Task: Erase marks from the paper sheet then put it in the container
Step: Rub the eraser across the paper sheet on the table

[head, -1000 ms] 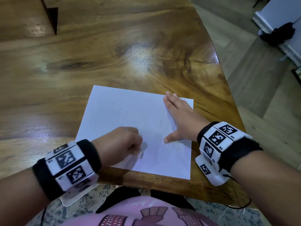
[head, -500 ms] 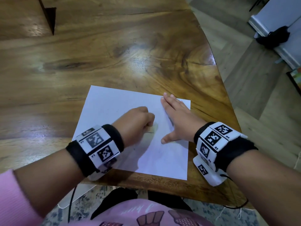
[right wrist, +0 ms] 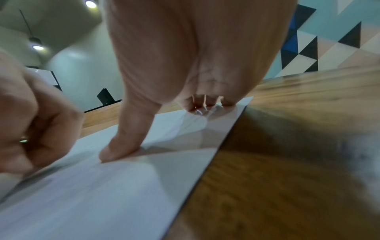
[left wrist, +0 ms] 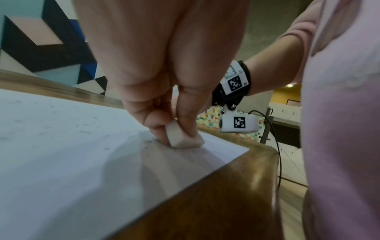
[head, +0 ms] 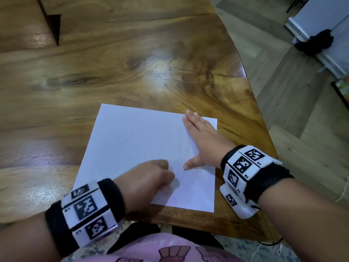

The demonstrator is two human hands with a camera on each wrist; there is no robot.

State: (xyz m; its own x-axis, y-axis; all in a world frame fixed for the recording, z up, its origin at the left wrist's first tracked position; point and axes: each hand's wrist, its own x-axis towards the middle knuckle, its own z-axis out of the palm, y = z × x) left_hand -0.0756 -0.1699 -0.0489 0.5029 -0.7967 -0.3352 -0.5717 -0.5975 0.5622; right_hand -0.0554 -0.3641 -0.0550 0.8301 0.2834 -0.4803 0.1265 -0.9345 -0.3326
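Note:
A white paper sheet (head: pixel 136 148) lies flat on the wooden table (head: pixel 132 63) near its front edge, with faint grey specks on it. My left hand (head: pixel 147 178) is curled over the sheet's near part. In the left wrist view its fingers (left wrist: pixel 156 116) pinch a small white eraser (left wrist: pixel 180 138) whose bottom touches the paper sheet (left wrist: pixel 61 146). My right hand (head: pixel 200 144) lies flat with straight fingers on the sheet's right side, thumb spread out. In the right wrist view its thumb (right wrist: pixel 123 142) presses on the paper sheet (right wrist: pixel 102 194). No container is in view.
The table's curved right edge (head: pixel 260 110) drops to a wood-look floor. A dark notch (head: pixel 53 25) cuts into the table at the far left. A black object (head: pixel 317 42) lies on the floor by a white unit at the far right.
My left hand has pulled back toward me over the sheet, from its middle to its near part, after having gone forward. The right hand stays flat on the paper.

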